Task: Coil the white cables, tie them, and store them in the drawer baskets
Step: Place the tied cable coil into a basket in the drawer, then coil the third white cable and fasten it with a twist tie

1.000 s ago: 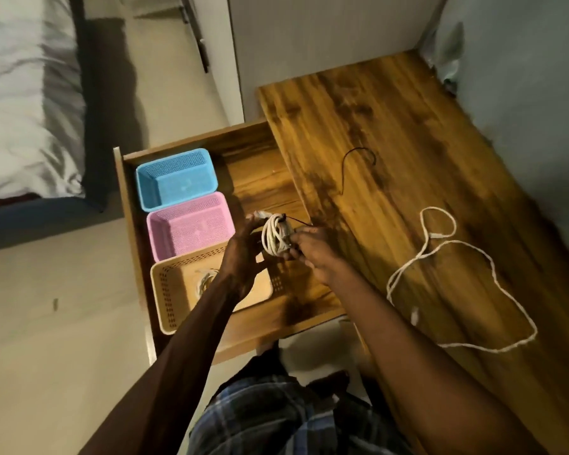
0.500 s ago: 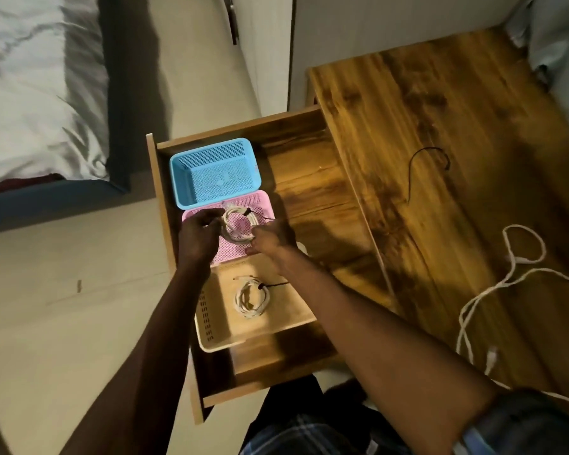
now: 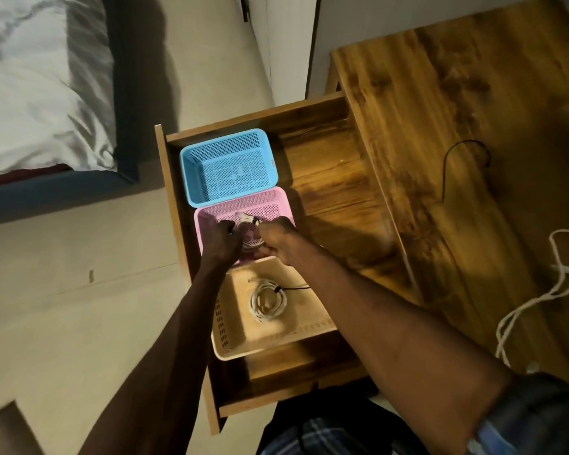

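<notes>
Both hands are down in the pink basket [image 3: 278, 205] right now, the left hand [image 3: 220, 243] and right hand [image 3: 278, 241] each curled around opposite sides of a coiled white cable [image 3: 248, 233], pinching it between them just over the basket floor. Can't really tell whether the coil is resting on the mesh or a hair above it. The pink basket sits in the middle of a row of three inside the open drawer [image 3: 322, 178]: a blue basket [image 3: 197, 178] touching it on the far side, with nothing visible in it, and a beige basket [image 3: 234, 336] on the near side, which has another tied white coil [image 3: 267, 301] lying flat in it, a thin black tie [image 3: 294, 288] sticking out to the right. Over on the wooden counter [image 3: 424, 110] to the right there's a loose white cable [image 3: 539, 300] sprawled in big loops, well apart from the drawer, plus a short black wire [image 3: 457, 152] curled further back. A bed [image 3: 40, 77] with pale sheets is off to the left across the floor.
</notes>
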